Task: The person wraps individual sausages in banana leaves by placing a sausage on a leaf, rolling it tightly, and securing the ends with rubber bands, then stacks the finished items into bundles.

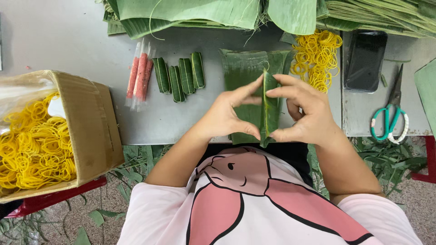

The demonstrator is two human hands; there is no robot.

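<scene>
My left hand [227, 113] and my right hand [306, 113] together pinch a folded green banana leaf wrap [270, 109], held upright between the fingertips and thumbs of both hands. It stands above a stack of flat cut leaf pieces [243, 68] on the grey table [68, 41]. Several finished leaf-wrapped rolls [179, 75] lie side by side left of the stack. Next to them are pink sausage-like sticks in clear plastic [140, 77].
A cardboard box [91, 122] full of yellow rubber bands sits at the left. A loose pile of yellow rubber bands [316, 56], a black phone [365, 59] and green-handled scissors [390, 115] lie at the right. Large banana leaves [204, 13] cover the far edge. Leaf scraps litter the floor.
</scene>
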